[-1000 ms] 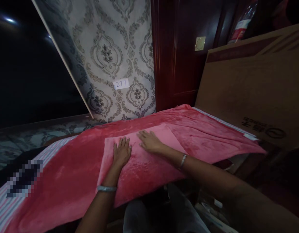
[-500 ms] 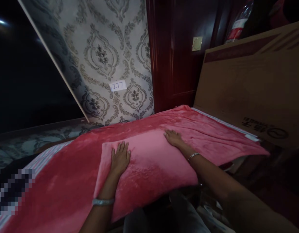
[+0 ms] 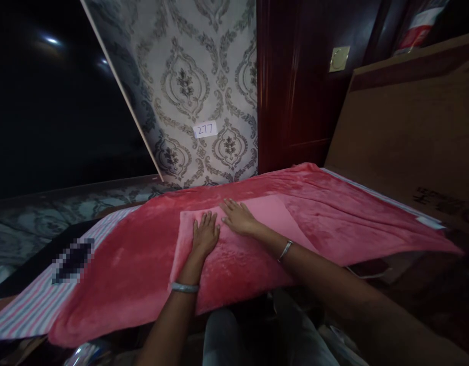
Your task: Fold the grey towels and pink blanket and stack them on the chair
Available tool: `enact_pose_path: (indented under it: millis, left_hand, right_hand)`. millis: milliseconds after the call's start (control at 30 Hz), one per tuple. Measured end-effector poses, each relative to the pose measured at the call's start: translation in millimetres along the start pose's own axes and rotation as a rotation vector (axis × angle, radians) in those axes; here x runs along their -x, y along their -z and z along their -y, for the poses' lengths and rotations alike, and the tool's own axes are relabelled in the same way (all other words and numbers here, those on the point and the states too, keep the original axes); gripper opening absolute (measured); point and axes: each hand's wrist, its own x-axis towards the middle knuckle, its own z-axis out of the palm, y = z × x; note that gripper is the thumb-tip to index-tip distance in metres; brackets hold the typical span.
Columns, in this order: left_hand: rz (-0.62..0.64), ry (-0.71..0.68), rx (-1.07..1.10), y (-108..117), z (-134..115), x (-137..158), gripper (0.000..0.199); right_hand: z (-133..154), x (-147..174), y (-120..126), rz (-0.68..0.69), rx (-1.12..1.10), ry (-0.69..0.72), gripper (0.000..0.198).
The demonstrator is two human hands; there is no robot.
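Note:
A pink plush blanket (image 3: 135, 269) is spread over the surface in front of me, with a folded rectangular layer (image 3: 253, 259) of pink fabric lying on its middle. On the layer's far left part rests my left hand (image 3: 206, 235), open and flat, fingers pointing away from me. Just right of it, my right hand (image 3: 238, 216) also lies flat and open on the fabric, near the far edge. Neither hand grips anything. Whether the layer is a fold of the blanket or a separate piece, I cannot tell.
Striped cloth (image 3: 39, 300) shows under the blanket at the left. Behind are patterned wallpaper (image 3: 184, 96) with a paper label (image 3: 206, 129), a dark screen (image 3: 59, 112) and a dark red wood panel (image 3: 295, 91). A large cardboard box (image 3: 413, 122) stands at the right, a bottle (image 3: 417, 30) above it.
My right hand has slid left across the folded layer, close to my left hand. The left hand stays on the layer's left part. The view has turned left.

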Motion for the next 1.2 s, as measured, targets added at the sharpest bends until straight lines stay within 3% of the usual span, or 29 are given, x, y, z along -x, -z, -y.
enact_pose_path:
  millis: [167, 333, 500, 600, 700, 767, 867, 967, 1067, 1200]
  left_hand:
    - [0.0, 0.003, 0.012, -0.7, 0.3, 2.1, 0.056]
    - [-0.049, 0.012, 0.054, 18.2, -0.5, 8.1, 0.053]
    - [-0.257, 0.028, -0.035, 33.1, 6.9, 59.4, 0.049]
    - [-0.224, 0.111, -0.068, 23.7, 16.8, 94.3, 0.052]
    - [-0.136, 0.237, -0.021, 9.9, 25.3, 109.0, 0.059]
    - [-0.107, 0.256, 0.007, 4.0, 27.4, 108.6, 0.062]
    - [-0.107, 0.246, -0.001, 2.8, 25.8, 104.8, 0.062]
    - [-0.068, 0.27, -0.022, 7.3, 22.6, 105.1, 0.062]
    - [-0.013, 0.291, -0.031, 11.7, 21.3, 107.3, 0.062]
    - [0.0, 0.281, -0.022, 12.3, 22.6, 107.4, 0.062]
  right_hand:
    - [2.5, 8.4, -39.7, -0.033, 0.053, -0.026, 0.06]
    - [-4.5, 10.8, -45.7, -0.044, 0.054, -0.018, 0.06]
    - [-4.5, 8.4, -44.8, -0.021, 0.049, -0.028, 0.06]
    - [-5.3, 6.6, -42.2, -0.001, 0.048, -0.034, 0.061]
    - [5.3, 7.4, -36.3, 0.033, 0.043, -0.07, 0.061]
    - [21.4, 10.4, -34.2, 0.039, 0.043, -0.007, 0.059]
    - [47.1, 13.7, -37.7, 0.067, 0.04, 0.277, 0.055]
    - [49.9, 6.5, -40.8, 0.114, 0.054, 0.427, 0.053]
    - [16.2, -8.8, -32.5, 0.129, 0.126, 0.261, 0.057]
    - [-63.0, -10.4, -8.6, 0.11, 0.207, -0.106, 0.058]
